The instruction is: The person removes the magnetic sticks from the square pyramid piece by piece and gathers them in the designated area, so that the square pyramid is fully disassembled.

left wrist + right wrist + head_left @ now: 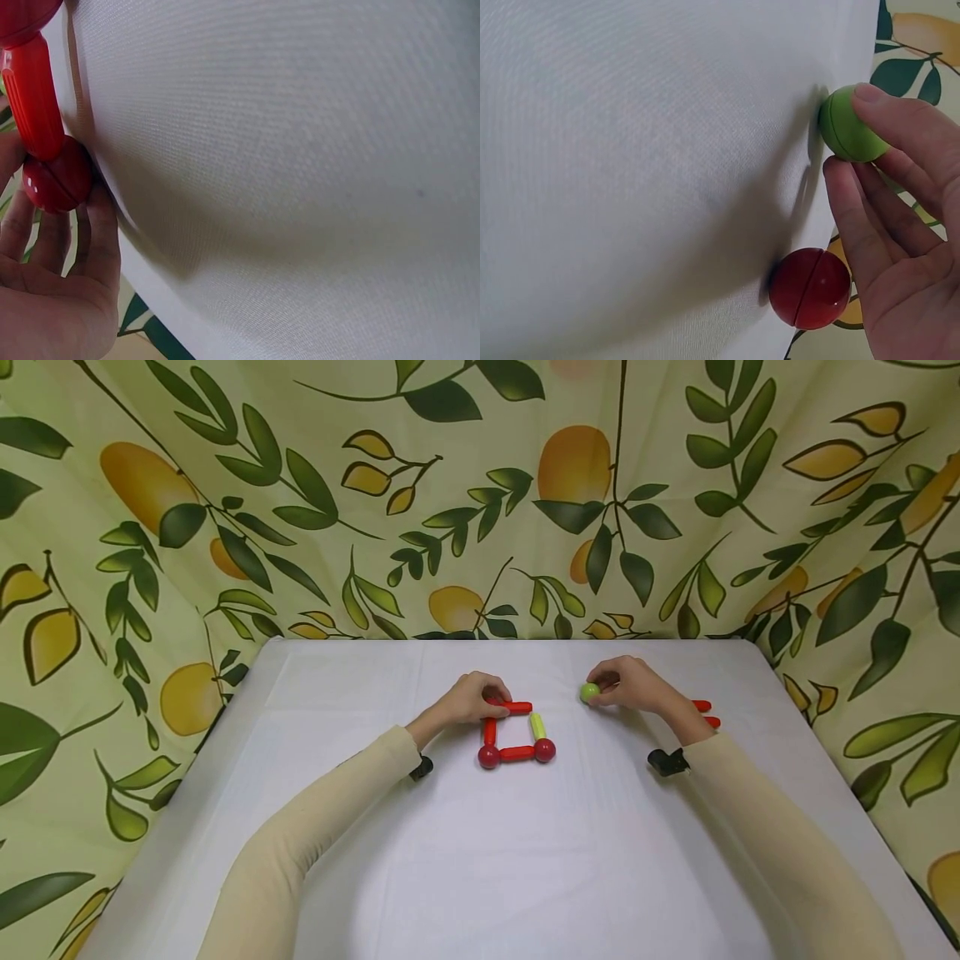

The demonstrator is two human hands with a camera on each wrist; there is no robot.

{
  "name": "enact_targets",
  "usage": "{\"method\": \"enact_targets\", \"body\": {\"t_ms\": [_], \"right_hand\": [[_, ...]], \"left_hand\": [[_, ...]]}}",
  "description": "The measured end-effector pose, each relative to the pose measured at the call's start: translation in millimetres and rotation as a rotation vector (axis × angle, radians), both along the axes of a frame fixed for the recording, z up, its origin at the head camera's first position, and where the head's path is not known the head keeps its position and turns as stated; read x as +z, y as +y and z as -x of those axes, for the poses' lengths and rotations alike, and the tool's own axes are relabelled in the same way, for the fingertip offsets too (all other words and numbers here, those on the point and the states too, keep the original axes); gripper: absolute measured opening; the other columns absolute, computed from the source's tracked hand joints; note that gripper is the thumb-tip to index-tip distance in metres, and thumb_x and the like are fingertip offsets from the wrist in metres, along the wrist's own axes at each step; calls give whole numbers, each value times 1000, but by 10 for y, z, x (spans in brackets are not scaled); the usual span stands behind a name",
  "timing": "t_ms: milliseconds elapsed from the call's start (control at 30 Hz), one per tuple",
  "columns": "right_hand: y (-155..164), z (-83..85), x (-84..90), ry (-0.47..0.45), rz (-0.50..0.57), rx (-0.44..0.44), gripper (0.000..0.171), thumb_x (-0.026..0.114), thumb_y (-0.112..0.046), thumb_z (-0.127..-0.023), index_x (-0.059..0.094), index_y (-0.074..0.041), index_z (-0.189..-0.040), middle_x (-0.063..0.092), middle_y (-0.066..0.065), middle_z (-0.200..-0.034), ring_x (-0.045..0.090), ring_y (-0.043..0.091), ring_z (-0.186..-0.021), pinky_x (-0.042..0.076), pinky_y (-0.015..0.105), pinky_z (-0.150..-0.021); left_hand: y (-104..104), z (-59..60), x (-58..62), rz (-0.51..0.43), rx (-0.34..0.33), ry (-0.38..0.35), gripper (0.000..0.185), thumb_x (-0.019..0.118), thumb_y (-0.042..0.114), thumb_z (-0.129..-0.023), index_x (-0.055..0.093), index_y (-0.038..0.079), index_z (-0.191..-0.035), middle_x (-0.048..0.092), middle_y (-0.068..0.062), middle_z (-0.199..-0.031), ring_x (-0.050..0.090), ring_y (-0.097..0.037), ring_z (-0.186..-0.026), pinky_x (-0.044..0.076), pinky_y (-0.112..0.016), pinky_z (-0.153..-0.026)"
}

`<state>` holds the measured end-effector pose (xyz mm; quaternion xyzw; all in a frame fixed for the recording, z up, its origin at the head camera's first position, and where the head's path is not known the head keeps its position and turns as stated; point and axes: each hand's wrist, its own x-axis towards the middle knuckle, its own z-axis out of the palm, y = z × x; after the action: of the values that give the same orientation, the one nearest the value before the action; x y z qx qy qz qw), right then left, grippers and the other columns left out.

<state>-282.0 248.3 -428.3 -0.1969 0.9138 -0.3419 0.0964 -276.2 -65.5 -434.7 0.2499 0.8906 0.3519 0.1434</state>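
Fingers of the right hand (637, 685) curl round a small green plastic ball (589, 692) and pinch it against the white cloth-covered table (480, 860), off to the right of a little square frame of red and yellow-green plastic sticks (516, 733). A dark red ball (811, 289) lies just under that palm. The left hand (468, 697) grips the frame's far left corner, fingers bent round a red ball (56, 174) and red stick (31, 94). Two more red sticks (705, 713) lie behind the right wrist.
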Motion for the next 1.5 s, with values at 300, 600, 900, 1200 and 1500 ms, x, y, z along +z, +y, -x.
{"method": "enact_targets", "body": {"t_ms": [300, 600, 900, 1200, 1500], "right_hand": [[45, -22, 60, 1, 15, 3, 36, 82, -15, -72, 67, -3, -102, 65, 7, -95, 60, 21, -85, 50, 36, -77], [-13, -28, 105, 81, 129, 12, 43, 80, -19, -75, 64, 1, -110, 64, 16, -104, 59, 26, -95, 45, 43, -88], [-430, -221, 289, -26, 333, 127, 34, 76, -3, -78, 63, 6, -108, 60, 27, -106, 60, 36, -95, 48, 43, -84], [-807, -31, -132, -69, 303, 236, 36, 79, -14, -76, 66, 2, -107, 65, 12, -100, 62, 23, -86, 51, 29, -77], [-1027, 3, -212, -41, 219, 263, 20, 77, -10, -78, 71, -11, -97, 67, -2, -91, 61, 17, -82, 50, 30, -77]], "left_hand": [[12, -8, 7, -3, 5, -5, 17, 76, 13, -80, 70, 11, -96, 62, 1, -88, 54, -16, -85, 46, -24, -73], [14, -12, 11, -14, 9, -4, 18, 76, 13, -80, 69, 11, -96, 62, 1, -89, 55, -16, -85, 46, -23, -74], [7, -1, -12, -18, 5, 4, 19, 76, 14, -79, 68, 11, -96, 62, 2, -89, 55, -15, -86, 45, -24, -77], [-22, -9, -19, -25, 14, 16, 18, 77, 17, -79, 68, 12, -93, 64, 3, -87, 55, -15, -84, 45, -24, -77], [-70, -6, -15, -51, 17, 12, 20, 79, 19, -76, 67, 12, -92, 64, 4, -86, 56, -14, -84, 46, -23, -77]]}}
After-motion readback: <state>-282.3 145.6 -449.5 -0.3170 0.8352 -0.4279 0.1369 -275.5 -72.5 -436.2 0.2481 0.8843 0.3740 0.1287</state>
